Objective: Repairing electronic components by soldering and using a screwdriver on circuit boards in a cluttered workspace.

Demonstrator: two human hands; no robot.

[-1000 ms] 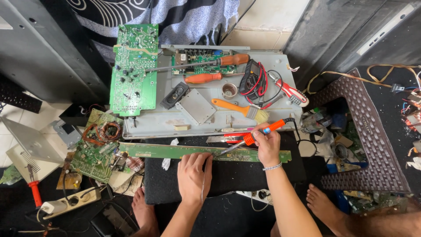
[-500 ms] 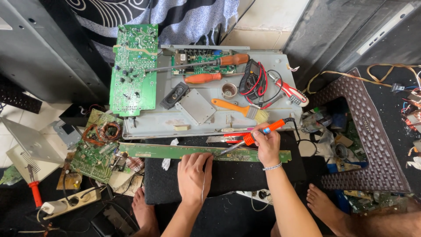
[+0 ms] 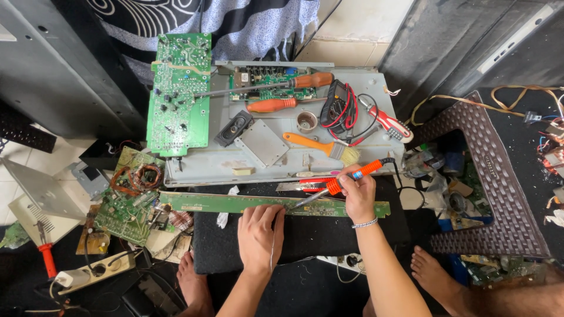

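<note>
Brown plastic stool (image 3: 499, 194), perhaps tiled floor (image 3: 35, 158)

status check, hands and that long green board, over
Left hand flat, pressing the long green board. Right hand grips orange soldering iron, tip on the board. Red-handled pliers beside the tip.
</note>
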